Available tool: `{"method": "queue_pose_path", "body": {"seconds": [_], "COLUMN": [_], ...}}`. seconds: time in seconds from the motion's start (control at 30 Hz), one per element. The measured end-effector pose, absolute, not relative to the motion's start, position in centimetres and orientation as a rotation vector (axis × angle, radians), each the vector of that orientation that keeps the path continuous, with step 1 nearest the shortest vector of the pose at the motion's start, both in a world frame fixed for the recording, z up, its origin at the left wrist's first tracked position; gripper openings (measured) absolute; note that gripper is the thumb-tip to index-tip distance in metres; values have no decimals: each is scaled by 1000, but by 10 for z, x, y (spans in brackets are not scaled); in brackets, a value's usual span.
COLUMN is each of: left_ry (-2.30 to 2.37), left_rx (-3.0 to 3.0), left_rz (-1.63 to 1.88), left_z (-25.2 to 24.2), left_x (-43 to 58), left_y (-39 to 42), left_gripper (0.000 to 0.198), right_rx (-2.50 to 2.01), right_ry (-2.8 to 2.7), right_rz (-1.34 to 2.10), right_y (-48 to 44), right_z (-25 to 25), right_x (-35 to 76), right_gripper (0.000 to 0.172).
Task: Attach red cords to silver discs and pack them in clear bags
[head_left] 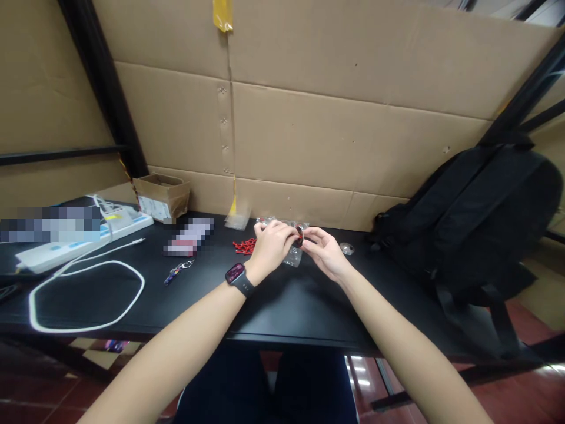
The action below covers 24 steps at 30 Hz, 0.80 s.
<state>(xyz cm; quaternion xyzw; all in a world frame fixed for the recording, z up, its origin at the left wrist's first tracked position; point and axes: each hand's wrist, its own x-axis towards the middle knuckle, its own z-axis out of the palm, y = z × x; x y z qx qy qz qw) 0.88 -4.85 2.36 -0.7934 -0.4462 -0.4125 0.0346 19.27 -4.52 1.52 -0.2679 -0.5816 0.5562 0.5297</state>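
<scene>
My left hand [274,246], with a dark watch [236,274] on its wrist, pinches the left side of a small round dark-and-red item [299,237]. From the right, the fingertips of my right hand [325,253] hold the same item by its edge. Its exact kind is too small to make out, and my fingers cover part of it. Left of my left hand lies a heap of red cords [244,247] on the black table. Clear plastic bags [293,257] lie beneath and behind my hands. A small clear round object [346,248] rests just right of my right hand.
A keychain [178,271], a white cable [88,327], a power strip [53,254] and a small cardboard box [162,194] occupy the left of the black table [304,315]. On the right stands a black backpack [481,218]. Cardboard panels [309,129] wall off the back.
</scene>
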Motion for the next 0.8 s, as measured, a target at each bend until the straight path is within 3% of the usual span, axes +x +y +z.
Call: {"method": "queue_pose_path", "body": {"seconds": [0.57, 0.8], "left_ry": [-1547, -1541], "left_rx": [-2444, -2719], "left_rz": [-1350, -1422], "left_z": [26, 33], "left_x": [13, 7], "left_y": [-54, -50], "left_gripper": [15, 19], "right_rx": [-653, -755], "right_ry": [-1466, -1529], "right_rz": [1141, 946], "right_y": [-44, -41], "right_z": [8, 11], "right_x": [186, 191], "right_gripper": [37, 38]}}
